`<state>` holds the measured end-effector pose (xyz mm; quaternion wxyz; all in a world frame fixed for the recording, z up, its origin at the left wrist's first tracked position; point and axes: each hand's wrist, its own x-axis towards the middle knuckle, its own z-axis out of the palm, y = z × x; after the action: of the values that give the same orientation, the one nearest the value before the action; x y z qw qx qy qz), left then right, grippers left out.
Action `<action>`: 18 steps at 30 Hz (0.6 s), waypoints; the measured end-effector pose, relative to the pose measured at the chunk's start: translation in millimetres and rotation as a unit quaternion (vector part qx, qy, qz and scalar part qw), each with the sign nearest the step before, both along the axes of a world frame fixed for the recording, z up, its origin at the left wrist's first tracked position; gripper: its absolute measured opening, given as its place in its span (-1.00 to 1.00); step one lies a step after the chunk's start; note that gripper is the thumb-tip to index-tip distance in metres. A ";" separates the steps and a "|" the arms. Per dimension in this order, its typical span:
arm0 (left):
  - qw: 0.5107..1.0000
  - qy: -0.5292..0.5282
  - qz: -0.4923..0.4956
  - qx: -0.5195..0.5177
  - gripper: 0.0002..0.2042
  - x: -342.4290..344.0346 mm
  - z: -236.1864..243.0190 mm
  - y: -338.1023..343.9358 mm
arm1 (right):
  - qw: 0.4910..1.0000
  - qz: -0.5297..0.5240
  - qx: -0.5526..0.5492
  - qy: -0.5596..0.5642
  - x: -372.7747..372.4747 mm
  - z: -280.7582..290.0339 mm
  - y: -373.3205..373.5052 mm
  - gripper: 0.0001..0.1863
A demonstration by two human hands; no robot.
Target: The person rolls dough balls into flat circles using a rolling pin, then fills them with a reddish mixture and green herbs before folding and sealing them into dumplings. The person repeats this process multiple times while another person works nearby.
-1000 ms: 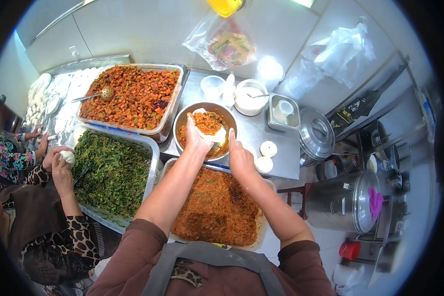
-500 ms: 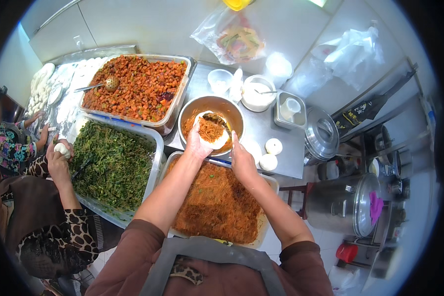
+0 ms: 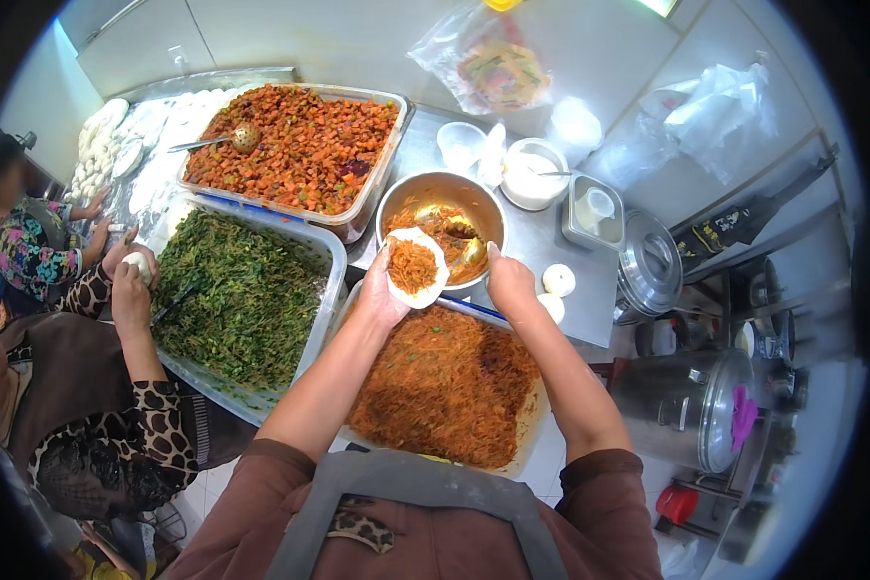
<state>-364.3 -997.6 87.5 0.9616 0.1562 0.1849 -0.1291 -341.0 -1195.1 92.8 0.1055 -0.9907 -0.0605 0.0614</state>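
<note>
My left hand (image 3: 381,296) cups a round white dough wrapper (image 3: 437,282) near the front rim of a steel bowl (image 3: 489,211). A mound of orange shredded filling (image 3: 413,266) covers the wrapper's middle. At the bowl's right edge my right hand (image 3: 512,283) is closed round the handle of a metal spoon (image 3: 470,253). Its scoop end is down in the bowl, among orange filling (image 3: 440,215). Just below both hands lies a tub (image 3: 534,425) of the same shredded filling. Two white buns (image 3: 558,279) sit right of my right hand.
Tubs of chopped green filling (image 3: 237,295) and diced orange filling (image 3: 300,145) stand to the left. Beyond the bowl are a white container (image 3: 534,174) and a steel pan (image 3: 594,210). At left, a co-worker's hands (image 3: 130,290) hold dough; another person stands beyond.
The spoon has come away from the wrapper and dipped into the bowl. My left hand has drawn the filled wrapper back toward the bowl's front rim. The view has shifted slightly.
</note>
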 end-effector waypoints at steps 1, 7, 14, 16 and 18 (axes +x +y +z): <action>1.000 0.001 0.002 0.004 -0.63 -2.7 0.1 1.9 | 0.999 0.011 -0.028 -0.013 -1.8 -0.9 1.3 -0.56; 0.999 0.026 -0.020 -0.020 -0.66 -23.5 12.9 9.1 | 0.982 0.070 0.124 -0.124 -29.1 27.3 13.9 -0.66; 0.997 -0.016 -0.053 -0.055 -0.63 -52.0 24.1 6.9 | 0.704 -0.037 0.690 0.167 -76.8 4.4 27.0 -0.55; 0.998 -0.015 -0.055 -0.036 -0.61 -61.6 25.0 5.9 | 0.695 -0.035 0.701 0.155 -89.4 11.0 28.4 -0.56; 0.997 -0.011 -0.067 -0.045 -0.61 -69.8 25.1 6.9 | 0.701 -0.025 0.703 0.121 -99.9 12.3 30.8 -0.56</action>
<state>-434.0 -990.7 112.6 0.9590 0.1260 0.1573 -0.1993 -440.9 -1164.3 105.1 0.7789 -0.6142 -0.0477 0.1176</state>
